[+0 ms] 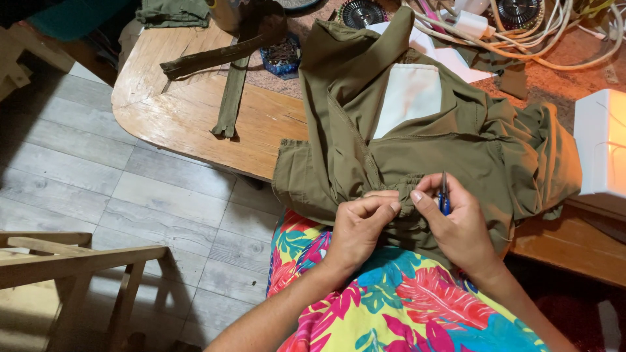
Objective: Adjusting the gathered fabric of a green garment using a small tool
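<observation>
Head view: we see white pocket lining [409, 94] on the olive garment [469, 153]. Left hand [357, 228] pinches its seam; right hand [456, 221] grips blue-handled tool [444, 195]. Zipper strip [229, 98] lies left of the garment.

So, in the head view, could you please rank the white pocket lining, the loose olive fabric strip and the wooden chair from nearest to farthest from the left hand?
From the left hand:
1. White pocket lining, just above on the olive garment.
2. Loose olive fabric strip, on the wooden table's left part.
3. Wooden chair, on the floor, far left.

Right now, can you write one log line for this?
left hand: pinches olive garment seam | right hand: holds small blue tool at seam | garment: half on wooden table
</observation>
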